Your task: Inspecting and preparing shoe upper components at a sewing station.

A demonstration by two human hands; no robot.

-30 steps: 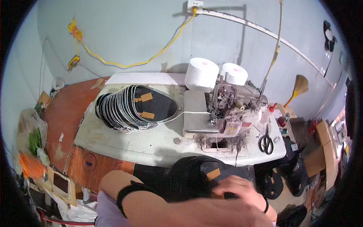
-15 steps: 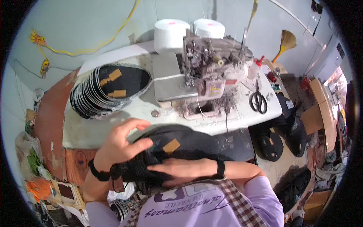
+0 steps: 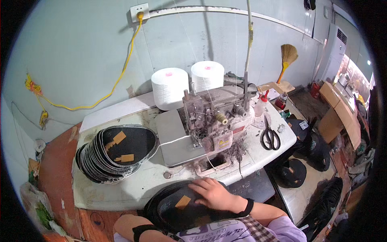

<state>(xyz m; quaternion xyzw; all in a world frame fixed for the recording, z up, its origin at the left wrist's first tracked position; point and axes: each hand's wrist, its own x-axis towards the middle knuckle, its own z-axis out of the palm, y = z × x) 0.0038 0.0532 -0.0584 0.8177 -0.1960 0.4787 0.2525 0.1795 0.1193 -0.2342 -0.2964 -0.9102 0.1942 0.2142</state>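
Note:
My right hand [image 3: 213, 195] rests on a stack of black oval fabric pieces [image 3: 167, 207], fingers stretched out over the top piece. A tan patch [image 3: 183, 202] shows on that piece, left of the fingers. My left forearm [image 3: 130, 224], with a black wristband, comes in at the lower edge; the hand beyond it is not visible. Ahead stands a lint-covered overlock sewing machine [image 3: 219, 125]. From it a white thread chain [image 3: 176, 141] runs left to a fanned stack of black ovals with white-stitched edges [image 3: 140, 139].
Two white thread cones [image 3: 169, 88] stand behind the machine. Black-handled scissors [image 3: 269, 139] and a red-tipped bottle [image 3: 261, 105] are on its right. More black pieces [image 3: 291, 173] lie on a lower surface at right. A yellow cord [image 3: 127, 66] hangs along the wall.
My right hand has moved forward onto the top of the black stack. My left hand has dropped back out of sight. The view has tilted up, showing more wall.

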